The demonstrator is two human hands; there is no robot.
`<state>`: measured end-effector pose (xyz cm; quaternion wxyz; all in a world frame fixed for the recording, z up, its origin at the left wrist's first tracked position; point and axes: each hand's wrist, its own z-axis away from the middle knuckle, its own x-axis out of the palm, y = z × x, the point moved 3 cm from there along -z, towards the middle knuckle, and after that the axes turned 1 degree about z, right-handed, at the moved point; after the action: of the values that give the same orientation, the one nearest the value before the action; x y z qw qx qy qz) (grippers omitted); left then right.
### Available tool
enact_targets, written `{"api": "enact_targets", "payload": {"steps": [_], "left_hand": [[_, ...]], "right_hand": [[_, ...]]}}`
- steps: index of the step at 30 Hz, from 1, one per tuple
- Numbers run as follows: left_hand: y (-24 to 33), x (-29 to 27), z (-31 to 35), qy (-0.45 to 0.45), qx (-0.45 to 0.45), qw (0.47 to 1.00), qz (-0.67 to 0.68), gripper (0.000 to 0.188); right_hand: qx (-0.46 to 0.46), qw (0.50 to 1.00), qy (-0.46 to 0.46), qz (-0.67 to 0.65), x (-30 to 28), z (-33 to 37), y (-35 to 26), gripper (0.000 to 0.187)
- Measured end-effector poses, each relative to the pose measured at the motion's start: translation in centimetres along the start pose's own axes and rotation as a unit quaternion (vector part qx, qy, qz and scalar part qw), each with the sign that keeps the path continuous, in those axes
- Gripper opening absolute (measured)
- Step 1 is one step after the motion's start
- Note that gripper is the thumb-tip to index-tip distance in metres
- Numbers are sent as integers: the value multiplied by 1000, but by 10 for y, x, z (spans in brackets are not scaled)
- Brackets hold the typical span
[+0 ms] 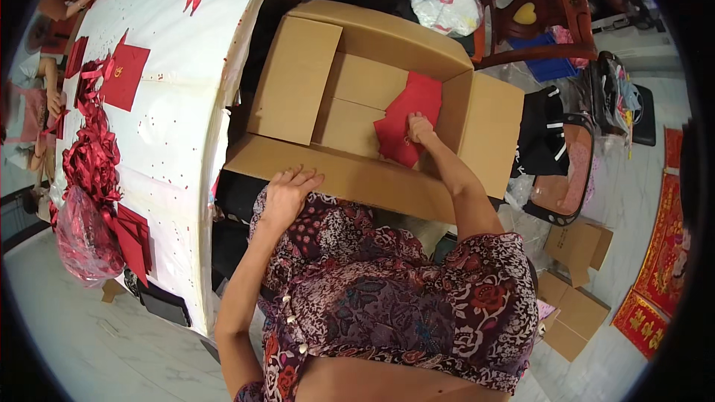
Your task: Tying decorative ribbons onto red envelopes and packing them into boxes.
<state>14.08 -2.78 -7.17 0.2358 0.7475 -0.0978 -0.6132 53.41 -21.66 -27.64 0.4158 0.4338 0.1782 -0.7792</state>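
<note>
Several red sheets (398,132) lie inside one box (357,179), too overlapped for me to count. The right hand (422,130) rests on them, fingers curled; I can't tell if they pinch. Uneven pressure could crease them. One left hand (289,192), fingers spread, could buckle the box's near flap by leaning.

Gold characters (646,321) mark a red banner (629,318) at lower right, a gold emblem (119,71) a red card (129,83) upper left.
</note>
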Motion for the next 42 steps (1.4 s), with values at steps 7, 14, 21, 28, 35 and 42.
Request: {"api": "enact_targets", "payload": {"steps": [7, 14, 21, 28, 35, 42], "left_hand": [[7, -8, 25, 3, -19, 1000, 24, 39], [12, 0, 37, -1, -24, 999, 32, 37], [12, -3, 38, 1, -35, 999, 39, 37], [11, -5, 40, 2, -49, 998, 45, 37], [10, -2, 40, 4, -53, 998, 36, 35], [-1, 6, 32, 6, -55, 997, 51, 31]], "right_hand": [[-40, 996, 13, 82, 9, -31, -52, 77], [-65, 984, 55, 159, 31, -51, -48, 88], [-63, 941, -136, 302, 63, -40, -40, 74], [-81, 942, -106, 308, 43, -26, -36, 49], [-123, 935, -58, 327, 39, -13, -34, 36], [-170, 944, -81, 272, 9, -8, -22, 34]]}}
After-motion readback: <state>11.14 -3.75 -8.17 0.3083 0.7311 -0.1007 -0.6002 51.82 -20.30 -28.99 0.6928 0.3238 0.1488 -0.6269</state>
